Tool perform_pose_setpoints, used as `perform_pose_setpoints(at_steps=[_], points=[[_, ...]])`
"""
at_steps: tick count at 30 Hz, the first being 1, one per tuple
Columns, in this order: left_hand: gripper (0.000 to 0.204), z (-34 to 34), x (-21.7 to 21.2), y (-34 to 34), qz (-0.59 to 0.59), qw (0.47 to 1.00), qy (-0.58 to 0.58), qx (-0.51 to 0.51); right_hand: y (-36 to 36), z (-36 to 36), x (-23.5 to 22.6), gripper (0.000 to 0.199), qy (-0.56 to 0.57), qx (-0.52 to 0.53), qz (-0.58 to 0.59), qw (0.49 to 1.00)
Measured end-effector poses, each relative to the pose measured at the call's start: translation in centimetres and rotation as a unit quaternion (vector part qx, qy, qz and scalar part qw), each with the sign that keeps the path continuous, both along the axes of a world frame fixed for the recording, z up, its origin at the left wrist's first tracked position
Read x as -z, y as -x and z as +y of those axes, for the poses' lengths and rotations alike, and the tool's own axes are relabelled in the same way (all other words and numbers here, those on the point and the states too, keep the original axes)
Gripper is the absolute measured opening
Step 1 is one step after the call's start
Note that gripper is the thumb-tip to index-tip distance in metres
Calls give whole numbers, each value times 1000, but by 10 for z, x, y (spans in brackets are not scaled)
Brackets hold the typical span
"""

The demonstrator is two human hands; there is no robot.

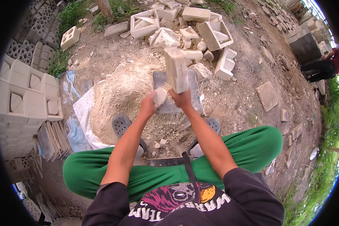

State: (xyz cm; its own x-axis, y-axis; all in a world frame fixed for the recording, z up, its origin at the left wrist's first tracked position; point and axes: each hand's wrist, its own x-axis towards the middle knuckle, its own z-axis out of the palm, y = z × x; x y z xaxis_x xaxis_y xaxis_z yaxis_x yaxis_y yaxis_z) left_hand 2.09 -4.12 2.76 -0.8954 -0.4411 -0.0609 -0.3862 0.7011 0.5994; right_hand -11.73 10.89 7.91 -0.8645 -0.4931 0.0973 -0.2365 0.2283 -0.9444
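Observation:
My right hand (181, 99) is closed round the lower end of a thick, pale wooden block (177, 69), which stands upright and is smeared by motion. Whether the block has a separate handle is hidden by my fingers. Beside it, my left hand (148, 106) grips a whitish chunk of stone (160, 96) at the left edge of a dark flat slab (173, 108). The block is above the slab, apart from the chunk. A heap of pale crushed grit (118, 90) lies just left of the slab.
Broken cream-coloured blocks (186, 33) are piled beyond the slab. Stacked moulded blocks (28, 88) line the left side, with thin boards (53, 141) below them. White sheeting (84, 113) edges the grit heap. Another person (324, 67) is at the far right.

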Motion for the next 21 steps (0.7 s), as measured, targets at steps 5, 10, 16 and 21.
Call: perform_pose_setpoints(at_steps=[5,10,16,21], points=[[70,3,-17,7,-65,995,-68,-18,-19,28,36,28,-247,-68,-250,934],[71,0,-9,6,-20,999,-44,-14,3,13,-2,33,-199,-61,-174,962],[76,0,-3,-3,-6,999,-28,-14,37,-17,-130,26,-45,-26,-20,998],[78,2,-17,1,-23,999,-43,-16,6,-17,-61,30,158,72,194,966]])
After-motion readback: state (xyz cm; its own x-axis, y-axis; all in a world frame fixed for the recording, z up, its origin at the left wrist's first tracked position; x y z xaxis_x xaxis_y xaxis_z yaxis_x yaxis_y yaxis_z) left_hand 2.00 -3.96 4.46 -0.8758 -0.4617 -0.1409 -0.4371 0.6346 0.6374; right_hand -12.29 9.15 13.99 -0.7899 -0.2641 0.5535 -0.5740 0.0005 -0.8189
